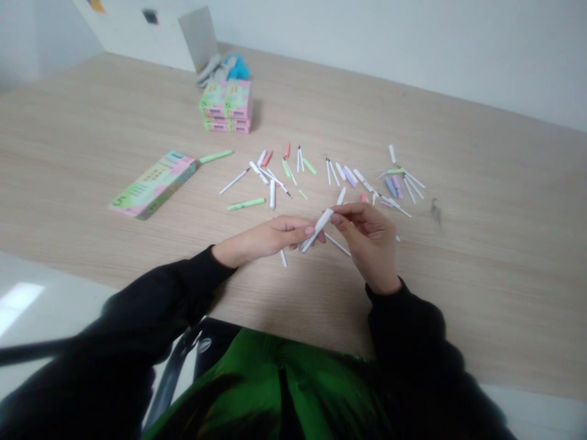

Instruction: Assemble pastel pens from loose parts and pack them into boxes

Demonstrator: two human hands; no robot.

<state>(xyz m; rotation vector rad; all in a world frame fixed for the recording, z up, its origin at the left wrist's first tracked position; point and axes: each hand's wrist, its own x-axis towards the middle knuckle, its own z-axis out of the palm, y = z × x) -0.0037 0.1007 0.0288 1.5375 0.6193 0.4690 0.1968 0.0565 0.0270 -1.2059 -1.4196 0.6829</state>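
Observation:
Between my two hands, above the near part of the table, a white pen barrel (317, 231) is held at a slant. My left hand (287, 233) grips its lower part between thumb and fingers. At its upper end, my right hand (367, 235) pinches the tip with thumb and forefinger; whether a small part sits in that pinch is too blurred to tell. A thin white refill (337, 244) lies on the table behind and between the hands. Another white stick (284, 258) lies just below my left hand. Farther off lie a green pen (246, 204) and a white pen part (272, 194).
Loose refills, caps and coloured barrels (351, 176) are scattered across the table (481, 244) beyond my hands. At left lies a pastel pen box (153, 183) with a green pen (216, 156) at its end. Stacked boxes (226, 107) and a white carton (151, 30) stand farther back.

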